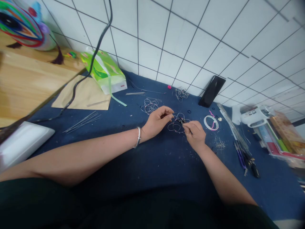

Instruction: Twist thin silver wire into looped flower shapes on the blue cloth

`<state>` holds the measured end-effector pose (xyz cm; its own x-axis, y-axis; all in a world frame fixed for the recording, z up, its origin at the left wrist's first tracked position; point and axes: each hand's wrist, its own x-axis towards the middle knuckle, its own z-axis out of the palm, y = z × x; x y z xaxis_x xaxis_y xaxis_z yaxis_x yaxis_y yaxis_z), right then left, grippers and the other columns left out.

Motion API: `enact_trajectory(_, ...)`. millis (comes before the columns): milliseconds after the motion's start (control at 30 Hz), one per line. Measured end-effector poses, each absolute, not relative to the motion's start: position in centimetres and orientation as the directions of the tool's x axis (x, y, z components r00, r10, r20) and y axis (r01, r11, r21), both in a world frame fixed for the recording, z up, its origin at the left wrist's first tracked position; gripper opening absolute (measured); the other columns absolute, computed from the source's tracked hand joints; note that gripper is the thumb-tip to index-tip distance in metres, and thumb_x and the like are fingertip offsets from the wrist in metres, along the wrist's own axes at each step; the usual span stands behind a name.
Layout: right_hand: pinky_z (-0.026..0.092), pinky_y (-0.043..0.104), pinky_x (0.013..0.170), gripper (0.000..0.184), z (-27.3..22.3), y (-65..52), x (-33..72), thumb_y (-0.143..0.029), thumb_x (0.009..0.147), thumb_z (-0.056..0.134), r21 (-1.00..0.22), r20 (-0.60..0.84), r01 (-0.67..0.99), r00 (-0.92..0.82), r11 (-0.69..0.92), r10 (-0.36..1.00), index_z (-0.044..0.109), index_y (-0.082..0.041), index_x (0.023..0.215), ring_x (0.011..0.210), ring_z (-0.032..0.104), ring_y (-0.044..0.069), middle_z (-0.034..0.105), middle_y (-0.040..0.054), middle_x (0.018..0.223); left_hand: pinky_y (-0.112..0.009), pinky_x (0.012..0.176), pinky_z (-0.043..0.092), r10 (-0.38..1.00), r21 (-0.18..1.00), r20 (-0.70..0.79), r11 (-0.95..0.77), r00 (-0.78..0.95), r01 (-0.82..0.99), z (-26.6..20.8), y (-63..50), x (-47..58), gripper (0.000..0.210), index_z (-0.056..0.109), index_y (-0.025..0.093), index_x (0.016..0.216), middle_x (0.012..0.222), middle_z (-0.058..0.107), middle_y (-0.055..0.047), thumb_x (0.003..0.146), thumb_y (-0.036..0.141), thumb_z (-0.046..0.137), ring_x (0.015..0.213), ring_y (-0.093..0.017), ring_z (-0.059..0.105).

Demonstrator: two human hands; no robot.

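Note:
A looped wire piece with a dark middle lies between my two hands, just above the blue cloth. My left hand, with a silver bangle on its wrist, pinches at its left side; thumb and forefinger are pressed together. From the right, my right hand grips the edge of the piece with closed fingertips. The exact spot each hand holds is too small to make out. Just beyond my left hand rests a coil of thin wire. A tangle of wire sits farther back, by the wall.
Left are straight wires, a green tissue pack, brown paper and a white box. Right are a phone, a tape roll, purple-handled pliers and a white mug. A black cable hangs in front.

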<state>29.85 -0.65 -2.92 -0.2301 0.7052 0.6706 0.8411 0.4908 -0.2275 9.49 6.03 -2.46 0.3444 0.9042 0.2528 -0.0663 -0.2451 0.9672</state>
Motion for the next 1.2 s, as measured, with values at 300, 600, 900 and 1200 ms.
enact_trajectory(300, 0.051, 0.032, 0.074, 0.018, -2.86, -0.66, 29.83, -0.013, 0.084, 0.060, -0.209, 0.698, 0.822, -0.253, 0.529, 0.670, 0.065, -0.023, 0.097, 0.079, 0.058, 0.016, 0.060, 0.0047, 0.086, -0.026, 0.071, 0.050, 0.889, 0.958, 0.284, -0.275, 0.359, -0.079, -2.71, 6.04, 9.54, 0.015, 0.059, 0.019, 0.099, 0.087, 0.061, -0.002, 0.086, 0.025, 0.054, 0.075, -0.011, 0.058)
enact_trajectory(600, 0.051, 0.031, 0.074, 0.017, -2.91, -0.58, 29.85, -0.014, 0.084, 0.060, -0.191, 0.710, 0.831, -0.251, 0.523, 0.658, 0.065, -0.023, 0.096, 0.078, 0.058, 0.016, 0.060, 0.0045, 0.084, -0.024, 0.067, 0.052, 0.872, 0.956, 0.292, -0.255, 0.394, -0.144, -2.90, 6.10, 9.64, 0.014, 0.058, 0.019, 0.099, 0.085, 0.060, -0.002, 0.087, 0.024, 0.054, 0.072, -0.010, 0.059)
enact_trajectory(900, 0.051, 0.030, 0.073, 0.020, -2.98, -0.70, 29.90, -0.012, 0.083, 0.061, -0.162, 0.726, 0.832, -0.263, 0.531, 0.635, 0.064, -0.024, 0.098, 0.078, 0.057, 0.015, 0.060, 0.0038, 0.084, -0.023, 0.065, 0.051, 0.881, 0.964, 0.263, -0.229, 0.392, -0.133, -2.91, 6.10, 9.64, 0.012, 0.058, 0.019, 0.098, 0.084, 0.060, -0.001, 0.087, 0.022, 0.054, 0.071, -0.009, 0.060)
enact_trajectory(1200, 0.050, 0.030, 0.071, 0.026, -3.04, -0.75, 30.05, -0.010, 0.081, 0.062, -0.100, 0.727, 0.828, -0.317, 0.551, 0.608, 0.063, -0.024, 0.103, 0.077, 0.056, 0.016, 0.059, 0.0045, 0.085, -0.023, 0.064, 0.050, 0.896, 0.971, 0.237, -0.217, 0.376, -0.096, -3.17, 6.26, 9.78, 0.011, 0.059, 0.020, 0.097, 0.084, 0.061, -0.001, 0.087, 0.021, 0.054, 0.070, -0.009, 0.060)
